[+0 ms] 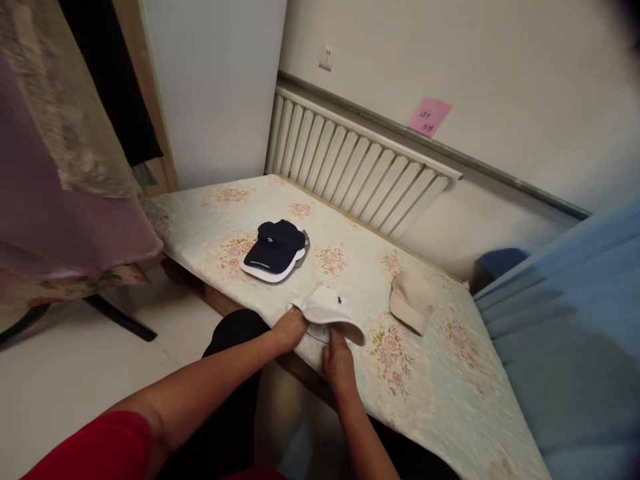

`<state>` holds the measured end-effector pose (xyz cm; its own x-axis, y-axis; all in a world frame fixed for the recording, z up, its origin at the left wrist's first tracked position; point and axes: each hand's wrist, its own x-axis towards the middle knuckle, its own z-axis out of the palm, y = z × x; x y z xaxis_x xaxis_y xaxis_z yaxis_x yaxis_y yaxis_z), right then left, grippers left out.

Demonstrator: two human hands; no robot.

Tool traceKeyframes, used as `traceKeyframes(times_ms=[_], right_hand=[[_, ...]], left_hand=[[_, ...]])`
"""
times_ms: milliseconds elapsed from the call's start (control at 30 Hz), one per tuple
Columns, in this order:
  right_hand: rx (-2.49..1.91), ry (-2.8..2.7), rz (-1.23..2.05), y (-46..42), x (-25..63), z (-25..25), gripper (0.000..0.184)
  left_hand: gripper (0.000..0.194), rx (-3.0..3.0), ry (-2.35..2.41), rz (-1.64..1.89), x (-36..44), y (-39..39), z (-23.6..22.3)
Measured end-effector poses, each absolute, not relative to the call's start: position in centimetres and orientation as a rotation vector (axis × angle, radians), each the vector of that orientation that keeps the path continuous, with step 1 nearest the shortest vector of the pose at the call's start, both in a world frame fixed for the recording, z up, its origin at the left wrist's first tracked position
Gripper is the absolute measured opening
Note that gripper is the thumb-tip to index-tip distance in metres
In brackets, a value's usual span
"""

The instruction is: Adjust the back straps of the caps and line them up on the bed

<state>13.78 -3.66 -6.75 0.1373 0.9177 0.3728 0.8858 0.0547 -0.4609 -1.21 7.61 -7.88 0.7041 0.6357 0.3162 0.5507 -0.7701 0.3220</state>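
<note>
A white baseball cap [327, 305] with a small dark logo is held between both hands at the near edge of the floral-covered table [350, 240]. My left hand [290, 330] is closed on the cap's left edge. Fingers of my right hand [340, 363] reach up under its brim and are partly hidden there. Farther left lies a stack of caps, with a navy cap [280, 240] on top and white and grey brims showing beneath. To the right, a beige cap [413, 300] rests alone on the cover.
Behind the table stand a white radiator [360, 157] and a wall with a pink note [430, 117]. A blue curtain [565, 320] hangs at the right. Clothes drape over a chair [85, 173] on the left.
</note>
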Motion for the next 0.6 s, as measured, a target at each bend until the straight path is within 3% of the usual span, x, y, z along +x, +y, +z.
traceKeyframes(times_ms=[200, 600], right_hand=[[-1.856, -1.940, -0.040, -2.1, 14.0, -8.2, 0.053], [-2.018, -2.030, -0.070, 0.1, 16.0, -6.0, 0.040]], left_hand=[[0.049, 2.638, 0.965, 0.700, -1.0, 8.3, -7.8], [0.050, 2.631, 0.968, 0.584, 0.1, 8.9, -5.6]])
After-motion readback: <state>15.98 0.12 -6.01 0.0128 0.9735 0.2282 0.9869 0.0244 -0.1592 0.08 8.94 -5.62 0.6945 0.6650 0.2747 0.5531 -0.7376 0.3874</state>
